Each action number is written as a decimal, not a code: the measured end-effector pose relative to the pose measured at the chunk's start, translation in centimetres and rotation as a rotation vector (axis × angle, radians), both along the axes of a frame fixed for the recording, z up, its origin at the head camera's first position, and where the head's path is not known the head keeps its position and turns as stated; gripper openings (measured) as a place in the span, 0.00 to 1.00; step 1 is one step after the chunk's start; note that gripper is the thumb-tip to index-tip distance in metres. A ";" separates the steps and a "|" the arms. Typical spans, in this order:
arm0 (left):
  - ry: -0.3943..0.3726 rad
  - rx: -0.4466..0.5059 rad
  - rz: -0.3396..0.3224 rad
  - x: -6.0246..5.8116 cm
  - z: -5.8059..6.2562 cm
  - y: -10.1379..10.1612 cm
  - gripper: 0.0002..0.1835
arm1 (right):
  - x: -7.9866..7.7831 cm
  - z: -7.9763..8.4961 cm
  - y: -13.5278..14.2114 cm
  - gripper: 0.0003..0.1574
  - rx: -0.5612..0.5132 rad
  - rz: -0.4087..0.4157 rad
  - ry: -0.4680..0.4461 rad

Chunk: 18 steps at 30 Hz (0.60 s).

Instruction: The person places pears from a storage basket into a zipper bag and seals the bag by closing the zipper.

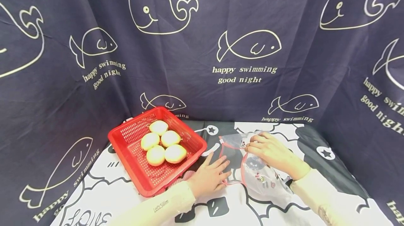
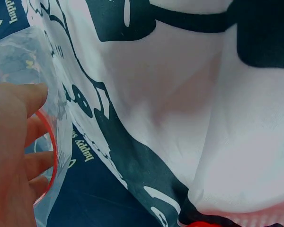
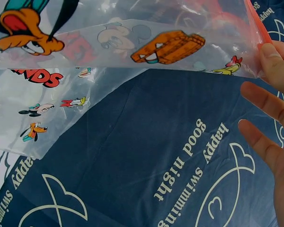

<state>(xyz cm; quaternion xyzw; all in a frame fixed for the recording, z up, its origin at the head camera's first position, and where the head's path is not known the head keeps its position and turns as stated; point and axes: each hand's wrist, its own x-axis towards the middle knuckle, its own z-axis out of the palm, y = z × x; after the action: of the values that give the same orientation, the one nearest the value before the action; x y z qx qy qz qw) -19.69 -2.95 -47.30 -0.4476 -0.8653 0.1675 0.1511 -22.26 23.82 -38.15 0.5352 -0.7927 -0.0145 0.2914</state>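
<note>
A clear plastic zip bag [image 1: 263,180] with cartoon prints and a red zip edge [image 3: 258,23] lies at the right of the table. Its mouth gapes toward the basket. My right hand [image 1: 274,152] pinches the red-edged mouth between thumb and forefinger; the other fingers stand apart from the plastic in the right wrist view. With its fingers spread, my left hand [image 1: 209,177] touches the near side of the mouth. In the left wrist view, that hand [image 2: 14,146] has its thumb over the plastic and fingertips at the red rim.
A red perforated basket [image 1: 135,177] stands left of the bag, holding several round, pale-yellow items [image 1: 175,153], perhaps onions. The table has a black-and-white cartoon cloth [image 1: 233,205]. Dark blue curtains [image 1: 202,54] printed with whales and fish enclose the back and sides.
</note>
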 end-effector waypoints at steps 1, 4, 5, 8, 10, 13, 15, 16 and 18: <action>-0.007 0.007 -0.007 0.1 0.0 0.0 0.26 | 0.0 0.0 0.0 0.38 -0.002 0.001 -0.007; -0.020 0.044 -0.020 0.2 0.2 -0.2 0.26 | 0.0 -0.1 0.0 0.38 -0.002 0.003 -0.014; -0.024 0.062 -0.021 0.3 0.2 -0.2 0.26 | 0.0 -0.1 0.0 0.38 -0.003 0.003 -0.012; -0.044 0.117 -0.026 0.3 0.4 -0.5 0.27 | -0.1 -0.1 0.0 0.38 -0.005 0.002 -0.008; -0.059 0.145 -0.038 0.4 0.5 -0.7 0.27 | -0.1 -0.2 0.1 0.38 -0.008 0.004 -0.008; -0.047 0.168 -0.076 0.5 0.8 -1.1 0.26 | -0.2 -0.2 0.1 0.37 -0.008 0.009 -0.010; -0.022 0.181 -0.092 0.6 1.0 -1.3 0.23 | -0.3 -0.3 0.2 0.36 -0.012 0.013 -0.012; -0.003 0.189 -0.098 0.7 1.1 -1.5 0.22 | -0.3 -0.3 0.2 0.36 -0.013 0.015 -0.013; 0.030 0.215 -0.108 0.8 1.5 -1.8 0.20 | -0.3 -0.4 0.2 0.36 -0.021 0.020 -0.014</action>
<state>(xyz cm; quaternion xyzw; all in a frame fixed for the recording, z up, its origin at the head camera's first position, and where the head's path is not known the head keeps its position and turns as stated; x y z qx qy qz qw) -18.87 -4.70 -45.83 -0.4722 -0.8506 0.0719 0.2199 -22.57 24.01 -38.52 0.5400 -0.7895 0.0003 0.2916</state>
